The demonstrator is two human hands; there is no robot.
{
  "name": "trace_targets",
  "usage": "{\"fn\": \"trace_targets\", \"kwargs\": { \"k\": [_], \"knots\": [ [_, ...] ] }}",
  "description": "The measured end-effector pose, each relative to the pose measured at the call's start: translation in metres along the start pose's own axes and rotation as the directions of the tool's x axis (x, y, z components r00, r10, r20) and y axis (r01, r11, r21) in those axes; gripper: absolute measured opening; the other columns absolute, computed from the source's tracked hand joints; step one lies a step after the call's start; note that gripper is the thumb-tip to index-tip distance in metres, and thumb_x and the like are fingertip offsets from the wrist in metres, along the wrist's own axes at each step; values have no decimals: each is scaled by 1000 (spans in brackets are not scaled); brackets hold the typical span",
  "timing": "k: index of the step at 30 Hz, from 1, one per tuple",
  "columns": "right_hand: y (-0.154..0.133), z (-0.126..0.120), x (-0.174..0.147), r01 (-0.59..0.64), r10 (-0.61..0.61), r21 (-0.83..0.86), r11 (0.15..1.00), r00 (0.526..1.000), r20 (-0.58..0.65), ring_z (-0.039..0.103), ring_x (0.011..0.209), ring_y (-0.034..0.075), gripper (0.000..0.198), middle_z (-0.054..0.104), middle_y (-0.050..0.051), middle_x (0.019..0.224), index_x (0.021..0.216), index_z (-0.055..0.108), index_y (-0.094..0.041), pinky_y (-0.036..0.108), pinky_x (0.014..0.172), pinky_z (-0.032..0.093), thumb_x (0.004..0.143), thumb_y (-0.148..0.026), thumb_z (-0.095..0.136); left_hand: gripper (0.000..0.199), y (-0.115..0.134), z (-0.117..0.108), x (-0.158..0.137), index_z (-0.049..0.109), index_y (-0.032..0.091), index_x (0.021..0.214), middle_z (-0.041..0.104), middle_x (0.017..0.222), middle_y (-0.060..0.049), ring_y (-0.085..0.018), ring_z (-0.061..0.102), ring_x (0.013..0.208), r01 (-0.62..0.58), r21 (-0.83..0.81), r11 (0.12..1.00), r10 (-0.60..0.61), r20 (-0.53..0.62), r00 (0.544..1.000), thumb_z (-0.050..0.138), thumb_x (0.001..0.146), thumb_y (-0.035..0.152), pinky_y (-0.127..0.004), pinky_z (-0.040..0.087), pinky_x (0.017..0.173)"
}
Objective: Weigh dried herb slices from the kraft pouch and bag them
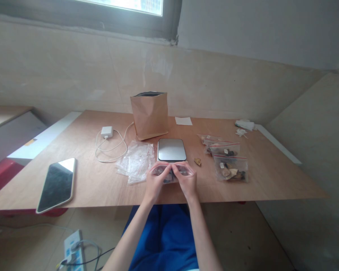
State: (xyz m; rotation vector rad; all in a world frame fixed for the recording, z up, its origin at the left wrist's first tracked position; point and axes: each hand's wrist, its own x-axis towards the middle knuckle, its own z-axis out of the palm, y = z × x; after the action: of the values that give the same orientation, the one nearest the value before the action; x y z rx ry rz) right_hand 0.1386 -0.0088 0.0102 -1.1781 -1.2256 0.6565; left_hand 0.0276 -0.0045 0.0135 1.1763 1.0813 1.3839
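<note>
Both my hands meet at the top of a clear zip bag [169, 178] just in front of the scale. My left hand [157, 175] pinches its upper edge from the left, thumb and fingers pressed together. From the other side my right hand [185, 175] pinches the same edge, the two thumbs nearly touching. Dark pieces show inside the bag, partly hidden by my hands. Behind them lies a small flat scale [172, 149] with a silver top, nothing on it. A brown dried piece [197, 162] rests on the table to the right of my right hand.
Clear bags [139, 160] lie in a pile at left. Filled zip bags [231, 170] sit at right. A brown paper pouch [150, 116] stands open behind the scale, near a white charger [106, 131]. A phone [58, 184] overhangs the table's [101, 188] front edge.
</note>
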Motion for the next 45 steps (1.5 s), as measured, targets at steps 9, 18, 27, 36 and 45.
{"fn": "trace_targets", "kwargs": {
  "k": [9,18,27,36,45],
  "knots": [
    [0,-2,-1,-122,123,77,989,992,-10,62,71,17,14,67,2,71,70,68,-20,28,69,49,74,-34,65,21,14,-2,0,67,16,75,69,78,-5,-19,63,77,8,30,1000,-8,8,1000,64,73,37,-27,50,70],
    [0,-5,0,-199,187,186,962,979,79,65,70,20,38,70,4,72,72,70,-19,30,67,50,84,-48,47,33,11,-6,4,69,14,74,71,78,-6,-21,65,77,157,-111,981,-150,69,986,60,74,46,-29,50,70],
    [6,-10,3,-233,254,159,959,960,-121,61,45,17,55,63,3,47,65,60,-19,28,53,48,87,-59,30,69,-1,-16,6,70,12,79,71,77,-13,-25,66,84,303,-148,941,-291,98,952,32,78,69,-33,51,73],
    [-23,-47,71,-112,76,-125,986,963,-257,55,40,15,58,59,1,43,71,60,-17,26,47,41,85,-63,27,70,3,-29,13,65,16,106,67,107,-10,-23,62,97,238,-151,959,-205,205,957,17,85,63,-35,45,87],
    [18,-88,192,-209,-102,-624,753,900,-425,62,73,25,64,67,19,75,71,65,-11,34,68,40,92,-49,17,59,1,-52,14,66,13,94,69,95,-11,-20,62,79,217,-186,958,-198,116,973,25,87,55,-33,48,74]
  ]
}}
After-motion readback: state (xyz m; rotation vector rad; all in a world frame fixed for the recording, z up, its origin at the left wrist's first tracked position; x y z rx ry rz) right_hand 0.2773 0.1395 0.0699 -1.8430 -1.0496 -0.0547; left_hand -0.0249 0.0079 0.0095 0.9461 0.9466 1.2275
